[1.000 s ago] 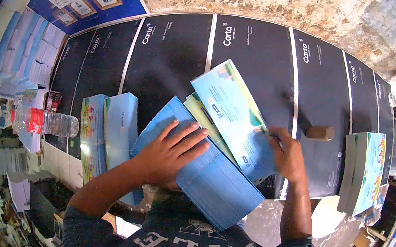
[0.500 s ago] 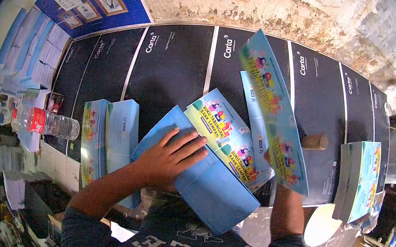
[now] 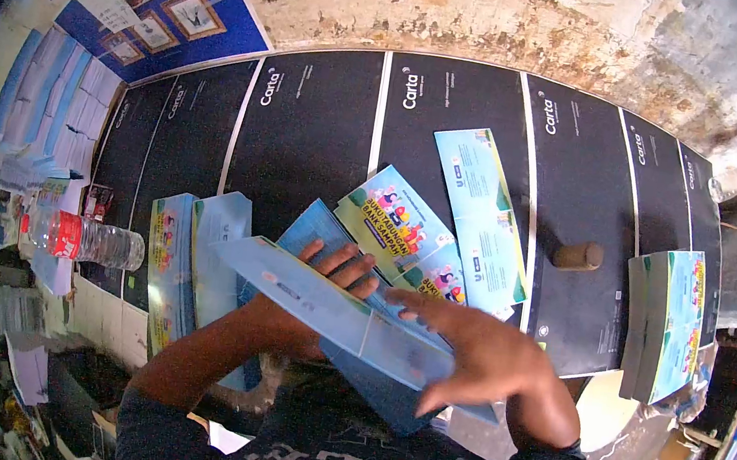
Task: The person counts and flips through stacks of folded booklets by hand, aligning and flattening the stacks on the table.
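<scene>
My left hand [image 3: 340, 268] has its fingers spread over a stack of blue printed sheets [image 3: 309, 222], with its palm and wrist partly behind a long light-blue cover sheet [image 3: 312, 302]. That cover sheet lies tilted across my left hand. My right hand [image 3: 492, 349], somewhat blurred, is over the sheet's right end with fingers and thumb wide apart. Just beyond the stack are covers [image 3: 392, 224] with cartoon figures and the words "Buku Tabungan Bank Sampah". Another long cover sheet [image 3: 480, 212], pale side up, rests at their right.
Cover stacks stand at the left [image 3: 166, 269] and right [image 3: 668, 325] of the black table [image 3: 307, 129]. A wooden cylinder [image 3: 578, 256] is right of centre. A plastic bottle [image 3: 88, 237] is at the left, with tall paper piles [image 3: 54, 105] behind it.
My right hand has brought the raised cover sheet down leftward, and it now lies across my left hand. The pale cover sheet at the right shows more fully.
</scene>
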Available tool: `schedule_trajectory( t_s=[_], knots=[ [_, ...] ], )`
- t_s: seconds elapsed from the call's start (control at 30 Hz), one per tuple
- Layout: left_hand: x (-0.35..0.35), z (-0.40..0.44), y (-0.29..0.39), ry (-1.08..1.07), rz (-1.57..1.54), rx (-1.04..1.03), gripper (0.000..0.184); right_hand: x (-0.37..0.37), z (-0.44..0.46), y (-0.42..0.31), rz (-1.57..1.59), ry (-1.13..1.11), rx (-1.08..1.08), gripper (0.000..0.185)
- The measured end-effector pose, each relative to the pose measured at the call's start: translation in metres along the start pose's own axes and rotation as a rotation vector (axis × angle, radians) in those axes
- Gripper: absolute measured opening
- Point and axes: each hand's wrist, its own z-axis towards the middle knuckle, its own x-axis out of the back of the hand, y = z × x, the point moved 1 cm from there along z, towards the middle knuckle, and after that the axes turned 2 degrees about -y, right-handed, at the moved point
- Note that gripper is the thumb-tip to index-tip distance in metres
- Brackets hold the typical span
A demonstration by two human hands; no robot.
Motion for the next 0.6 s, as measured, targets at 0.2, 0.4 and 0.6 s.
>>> schedule_trajectory(
  t_s=[0.2,0.4,0.6],
  knots=[
    [-0.016,0.001,-0.007,0.056,0.121,-0.028,0.068,-0.022,0.006,-0.059,-0.297,-0.022,-0.089,0.068],
    [0.015,0.001,0.004,0.065,0.085,-0.06,0.093,0.06,-0.018,0.004,-0.296,0.476,-0.301,0.047],
    [0.017,0.002,0.001,0.039,0.081,-0.046,0.084,0.017,0.004,0.117,-0.493,0.554,-0.578,0.05]
  ],
)
